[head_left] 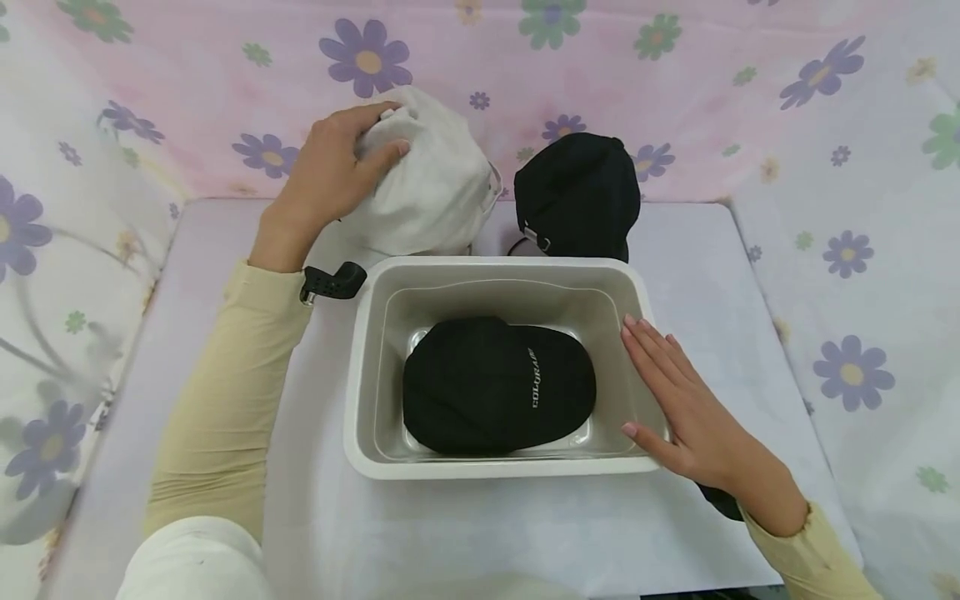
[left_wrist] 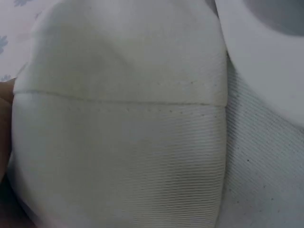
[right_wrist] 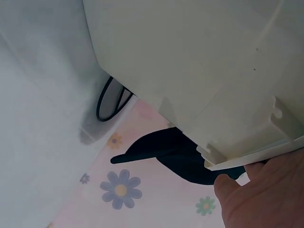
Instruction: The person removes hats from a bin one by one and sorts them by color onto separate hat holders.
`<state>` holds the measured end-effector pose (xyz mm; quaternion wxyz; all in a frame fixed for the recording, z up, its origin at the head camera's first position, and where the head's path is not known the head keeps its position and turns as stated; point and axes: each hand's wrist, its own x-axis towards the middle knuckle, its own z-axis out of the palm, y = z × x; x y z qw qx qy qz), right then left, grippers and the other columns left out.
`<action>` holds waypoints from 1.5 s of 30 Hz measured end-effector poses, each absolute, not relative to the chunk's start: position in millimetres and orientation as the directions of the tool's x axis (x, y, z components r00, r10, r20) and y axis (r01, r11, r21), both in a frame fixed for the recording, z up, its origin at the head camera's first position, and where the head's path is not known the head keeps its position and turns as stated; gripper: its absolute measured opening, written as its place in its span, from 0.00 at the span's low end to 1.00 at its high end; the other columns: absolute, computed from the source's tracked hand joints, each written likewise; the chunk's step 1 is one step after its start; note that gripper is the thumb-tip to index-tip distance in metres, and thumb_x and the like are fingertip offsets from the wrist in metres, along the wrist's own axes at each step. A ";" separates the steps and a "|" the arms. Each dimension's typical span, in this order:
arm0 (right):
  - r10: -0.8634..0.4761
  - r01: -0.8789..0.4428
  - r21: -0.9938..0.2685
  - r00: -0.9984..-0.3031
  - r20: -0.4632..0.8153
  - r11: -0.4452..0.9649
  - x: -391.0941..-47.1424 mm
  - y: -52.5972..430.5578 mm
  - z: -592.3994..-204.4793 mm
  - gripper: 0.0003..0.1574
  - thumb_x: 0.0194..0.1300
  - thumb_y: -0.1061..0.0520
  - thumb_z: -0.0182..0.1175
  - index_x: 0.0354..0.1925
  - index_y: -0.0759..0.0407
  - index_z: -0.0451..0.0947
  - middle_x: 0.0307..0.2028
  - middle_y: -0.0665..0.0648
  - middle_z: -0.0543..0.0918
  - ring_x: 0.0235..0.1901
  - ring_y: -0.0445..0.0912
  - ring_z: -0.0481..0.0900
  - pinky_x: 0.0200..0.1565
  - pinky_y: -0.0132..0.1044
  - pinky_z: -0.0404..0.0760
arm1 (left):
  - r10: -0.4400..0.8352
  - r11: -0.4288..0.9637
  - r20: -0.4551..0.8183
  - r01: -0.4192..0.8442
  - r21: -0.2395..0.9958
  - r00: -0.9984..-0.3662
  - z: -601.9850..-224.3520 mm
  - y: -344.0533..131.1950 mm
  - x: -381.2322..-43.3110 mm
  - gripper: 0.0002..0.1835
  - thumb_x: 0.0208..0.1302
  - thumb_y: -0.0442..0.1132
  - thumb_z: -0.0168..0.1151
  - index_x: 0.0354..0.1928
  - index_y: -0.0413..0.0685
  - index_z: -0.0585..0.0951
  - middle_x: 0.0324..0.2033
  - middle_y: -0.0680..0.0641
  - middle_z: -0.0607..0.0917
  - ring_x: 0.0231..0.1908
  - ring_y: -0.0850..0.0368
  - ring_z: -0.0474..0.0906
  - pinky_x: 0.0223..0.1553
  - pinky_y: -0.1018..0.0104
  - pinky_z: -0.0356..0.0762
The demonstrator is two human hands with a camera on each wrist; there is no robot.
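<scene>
At the back left, my left hand (head_left: 337, 162) grips a white cap (head_left: 435, 183) by its crown, thumb and fingers on the cloth. In the left wrist view the white cap (left_wrist: 118, 142) fills most of the frame, with a stitched seam across it. My right hand (head_left: 678, 400) lies with straight fingers over the right rim of a pale plastic bin (head_left: 480, 469). Inside the bin rests a black cap (head_left: 465, 387), its brim to the right, with white lettering. From the right wrist camera, the right hand (right_wrist: 266, 190) is at the edge of the bin (right_wrist: 190, 57).
Behind the bin a second black cap (head_left: 577, 196) stands with its strap and buckle towards me. A black wire loop (right_wrist: 99, 107) shows beneath it in the right wrist view. A flowered cloth (head_left: 480, 50) hangs at the back and sides of the white-covered table (head_left: 697, 275).
</scene>
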<state>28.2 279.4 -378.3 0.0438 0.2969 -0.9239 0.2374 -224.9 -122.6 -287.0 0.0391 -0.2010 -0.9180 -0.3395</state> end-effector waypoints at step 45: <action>-0.570 -0.487 -0.352 -0.801 -0.186 0.799 10.0 245.6 -289.8 0.52 0.73 0.34 0.56 0.81 0.56 0.51 0.80 0.56 0.53 0.79 0.54 0.51 0.79 0.52 0.40 | -0.189 0.397 0.207 0.118 0.910 -0.960 -349.7 -188.1 -176.7 0.23 0.72 0.39 0.53 0.67 0.44 0.76 0.63 0.43 0.79 0.66 0.56 0.72 0.67 0.62 0.67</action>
